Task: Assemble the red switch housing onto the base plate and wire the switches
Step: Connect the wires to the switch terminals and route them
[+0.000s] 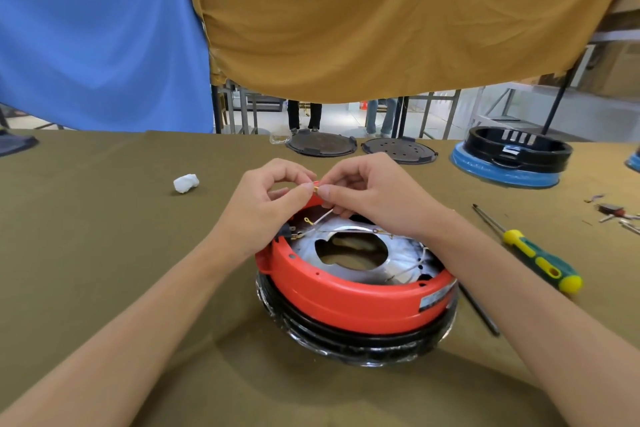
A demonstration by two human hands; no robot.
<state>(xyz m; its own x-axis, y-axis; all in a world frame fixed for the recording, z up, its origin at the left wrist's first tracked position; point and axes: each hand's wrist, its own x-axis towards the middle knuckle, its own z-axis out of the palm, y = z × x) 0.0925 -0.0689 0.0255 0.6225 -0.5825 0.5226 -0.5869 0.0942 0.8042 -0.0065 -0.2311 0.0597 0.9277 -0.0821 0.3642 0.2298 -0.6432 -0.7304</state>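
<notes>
The red switch housing [346,298] was seated on the base plate [353,250]. Above its far rim, a brass wire terminal [316,188] was pinched between the left hand [266,198] and right hand [367,194], its long axis lying left to right. The switch [287,230] lay below, at the housing's left wall, judged nearer the left hand

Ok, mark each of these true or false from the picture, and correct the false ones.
1. Both hands pinch a small brass terminal above the red housing. True.
2. The screwdriver is in the right hand. False: it lies on the table, right of the housing.
3. A white wad lies left of the left hand. True.
4. The red housing is filled with screws. False: it shows a silver plate with a central opening and thin wires.
</notes>
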